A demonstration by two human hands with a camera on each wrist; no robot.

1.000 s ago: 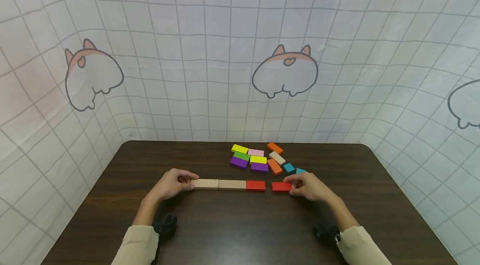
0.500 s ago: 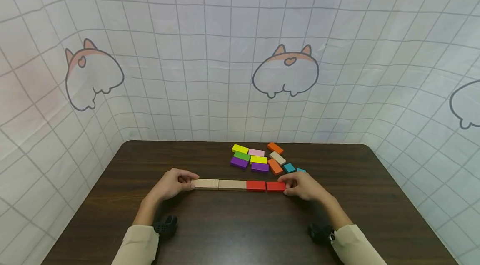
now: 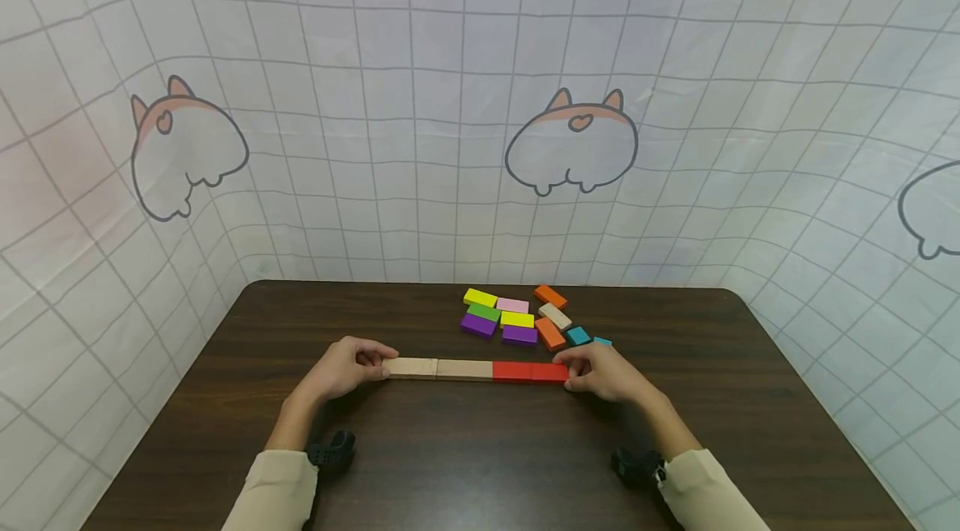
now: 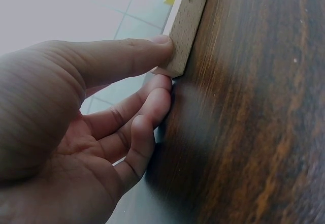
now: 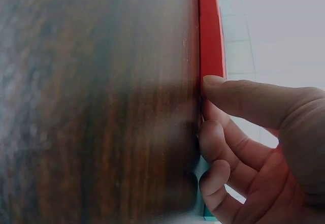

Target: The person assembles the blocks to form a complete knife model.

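A straight row of flat wooden blocks lies across the table. At its left end come two plain wooden blocks, an outer block [image 3: 411,368] and an inner block [image 3: 465,370]. Two red blocks follow, a left red block [image 3: 512,373] and a right red block [image 3: 551,373], meeting end to end. My left hand [image 3: 341,371] pinches the outer plain block's free end; in the left wrist view the thumb presses the side of that block [image 4: 189,26]. With thumb and fingers my right hand [image 3: 611,374] grips the row's right end, where the right wrist view shows red wood [image 5: 210,41].
Behind the row lies a loose group of blocks, among them a yellow block [image 3: 480,298], a purple block [image 3: 520,335], an orange block [image 3: 550,334] and a blue block [image 3: 578,336]. The dark table [image 3: 450,456] backs onto a gridded white curtain [image 3: 420,181].
My right hand has slid its red block leftward, closing the gap to the other red block. The left hand has kept its place on the plain block.
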